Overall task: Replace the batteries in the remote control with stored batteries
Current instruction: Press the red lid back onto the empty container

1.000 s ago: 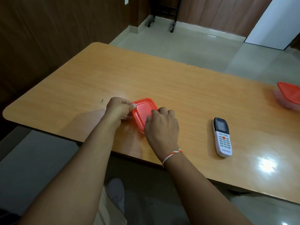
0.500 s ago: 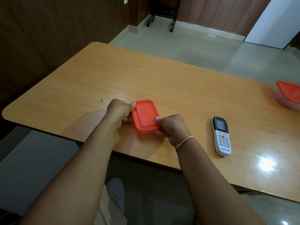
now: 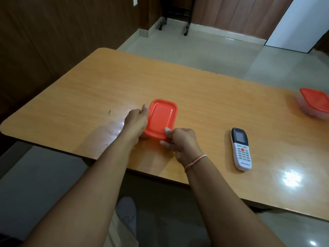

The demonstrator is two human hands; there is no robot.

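Item 1. Small lidded box, one at hand: orange lid (image 3: 162,117) snapped on, long axis running away from the person and tilted a little to the right. It sits on the bench (image 3: 178,90) near the front edge. Contents hidden; judged to be the battery store.

Item 2. Left hand (image 3: 136,120): at the lid's left long side, fingers curled around the rim, thumb tip at the far left corner. Gripping the box.

Item 3. Right hand (image 3: 179,141): at the near right corner, thumb pressed on top of the lid's edge, fingers tucked beneath the rim. Pinching that corner.

Item 4. Remote control (image 3: 241,148), one: white body, dark screen end pointing away, "VOLTAS" at the near end. Face up, long axis nearly parallel to the box, lying to the right of the right hand and clear of it. Untouched; battery cover out of sight beneath.

Item 5. Second orange-lidded container (image 3: 314,103), one: far right of the bench, well apart from everything else, cut off by the frame edge.

Key relation: the lid edge lies directly between thumb and fingers of the right hand, which is the nearer hand to the remote. The step judged in hand is prying the lid up from that near corner while the left hand braces the box.

Count: two lidded boxes, one remote, no batteries visible.
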